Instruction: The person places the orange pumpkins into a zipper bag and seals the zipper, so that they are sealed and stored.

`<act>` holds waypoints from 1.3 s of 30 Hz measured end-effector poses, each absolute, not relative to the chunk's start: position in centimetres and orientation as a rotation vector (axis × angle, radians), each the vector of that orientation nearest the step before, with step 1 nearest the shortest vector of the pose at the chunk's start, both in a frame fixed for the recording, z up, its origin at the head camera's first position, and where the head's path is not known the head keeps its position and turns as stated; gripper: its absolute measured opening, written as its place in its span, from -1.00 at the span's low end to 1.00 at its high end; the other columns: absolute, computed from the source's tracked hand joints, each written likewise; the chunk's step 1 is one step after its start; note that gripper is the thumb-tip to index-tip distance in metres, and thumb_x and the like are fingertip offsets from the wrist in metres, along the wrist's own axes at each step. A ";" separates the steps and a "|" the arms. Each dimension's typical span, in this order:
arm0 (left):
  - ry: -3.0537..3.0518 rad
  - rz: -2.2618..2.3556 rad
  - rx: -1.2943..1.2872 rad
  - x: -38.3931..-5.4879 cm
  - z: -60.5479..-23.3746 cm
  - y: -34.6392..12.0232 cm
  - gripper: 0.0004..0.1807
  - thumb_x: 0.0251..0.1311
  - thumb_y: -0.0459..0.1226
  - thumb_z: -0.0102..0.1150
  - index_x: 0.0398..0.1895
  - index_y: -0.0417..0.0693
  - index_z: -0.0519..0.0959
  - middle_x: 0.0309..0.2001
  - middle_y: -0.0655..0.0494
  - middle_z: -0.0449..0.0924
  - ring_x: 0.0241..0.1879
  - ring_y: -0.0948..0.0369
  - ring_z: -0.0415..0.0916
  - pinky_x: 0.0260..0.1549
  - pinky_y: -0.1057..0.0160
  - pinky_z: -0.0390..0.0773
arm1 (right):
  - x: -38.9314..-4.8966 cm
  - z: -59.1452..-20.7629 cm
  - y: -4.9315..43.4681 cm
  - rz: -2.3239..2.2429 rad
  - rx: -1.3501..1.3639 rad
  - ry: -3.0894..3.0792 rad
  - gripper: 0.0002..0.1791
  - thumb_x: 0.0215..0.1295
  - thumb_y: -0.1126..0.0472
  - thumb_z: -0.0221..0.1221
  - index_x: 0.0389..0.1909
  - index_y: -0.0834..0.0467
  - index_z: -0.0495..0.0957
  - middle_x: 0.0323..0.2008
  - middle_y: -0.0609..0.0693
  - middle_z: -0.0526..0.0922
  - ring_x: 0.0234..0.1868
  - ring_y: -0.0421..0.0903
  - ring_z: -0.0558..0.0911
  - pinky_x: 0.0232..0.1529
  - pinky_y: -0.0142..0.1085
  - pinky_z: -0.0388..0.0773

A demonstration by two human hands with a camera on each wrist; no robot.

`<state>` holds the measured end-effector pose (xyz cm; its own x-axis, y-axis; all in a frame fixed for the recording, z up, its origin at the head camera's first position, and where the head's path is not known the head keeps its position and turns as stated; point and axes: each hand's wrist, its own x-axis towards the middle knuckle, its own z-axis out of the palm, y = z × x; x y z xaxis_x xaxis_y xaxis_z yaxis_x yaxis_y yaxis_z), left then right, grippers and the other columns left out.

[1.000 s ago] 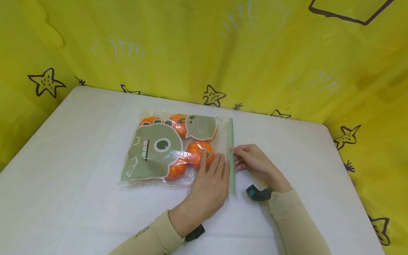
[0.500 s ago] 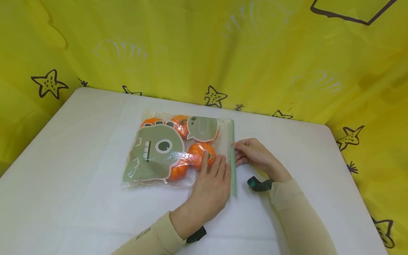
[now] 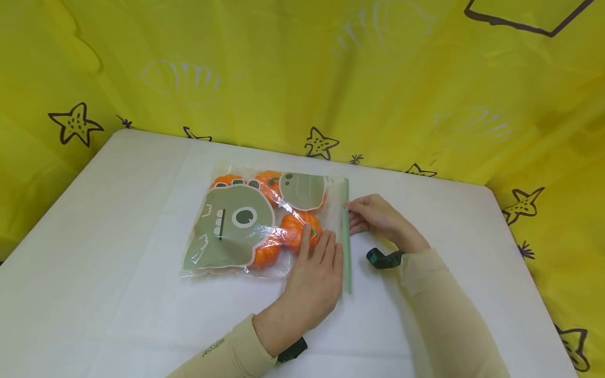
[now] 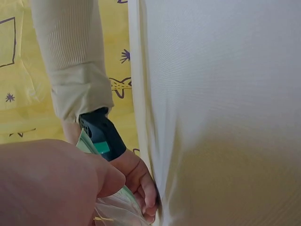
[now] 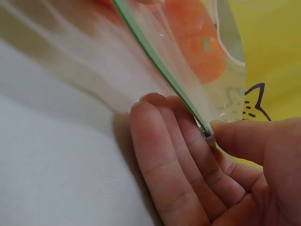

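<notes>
A clear plastic slider bag (image 3: pixel 238 226) with a green monster print lies flat on the table. Several small orange pumpkins (image 3: pixel 295 231) show through it. My left hand (image 3: pixel 314 281) rests on the bag near its opening, fingers straight, fingertips on one pumpkin. At the green zip strip (image 3: pixel 347 252) along the bag's right edge, my right hand (image 3: pixel 378 218) pinches a small slider (image 5: pixel 207 135) between thumb and finger. The right wrist view shows its other fingers behind the strip. In the left wrist view, the left thumb (image 4: pixel 110 179) covers part of the bag.
The table (image 3: pixel 142 315) has a white cover. Yellow cloth (image 3: pixel 264 79) with starfish and fish drawings hangs behind it and at both sides. Dark wrist devices (image 3: pixel 384 258) sit at the cuffs of both beige sleeves (image 3: pixel 444 304).
My right hand has moved along the green strip toward the table's far edge, with the slider pinched. The left hand has stayed in place on the bag. The view has shifted slightly.
</notes>
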<state>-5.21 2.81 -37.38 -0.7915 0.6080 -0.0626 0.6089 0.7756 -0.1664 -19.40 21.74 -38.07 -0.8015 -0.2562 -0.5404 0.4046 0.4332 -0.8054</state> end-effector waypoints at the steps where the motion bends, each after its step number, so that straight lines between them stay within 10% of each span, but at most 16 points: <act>1: 2.953 -0.279 1.011 -5.2 -37.4 2.8 -0.33 0.41 0.01 -0.03 0.47 -0.13 0.26 0.50 -0.13 0.20 0.53 -0.06 0.06 0.43 -0.39 -0.26 | -19.6 -38.0 21.7 -1.394 0.124 2.084 -0.57 0.52 0.10 0.01 0.00 0.45 0.52 -0.50 -0.01 0.68 -0.48 -0.15 0.70 -0.29 -0.31 0.71; 39: 2.980 -0.329 1.023 -4.8 -37.6 4.2 -0.42 0.45 -0.07 -0.14 0.45 -0.11 0.30 0.47 -0.09 0.27 0.51 -0.01 0.14 0.44 -0.34 -0.15 | -23.3 -37.8 21.6 -1.432 0.320 2.297 -0.50 0.53 0.08 -0.02 0.10 0.50 0.46 -0.47 -0.07 0.57 -0.49 -0.27 0.66 -0.30 -0.41 0.68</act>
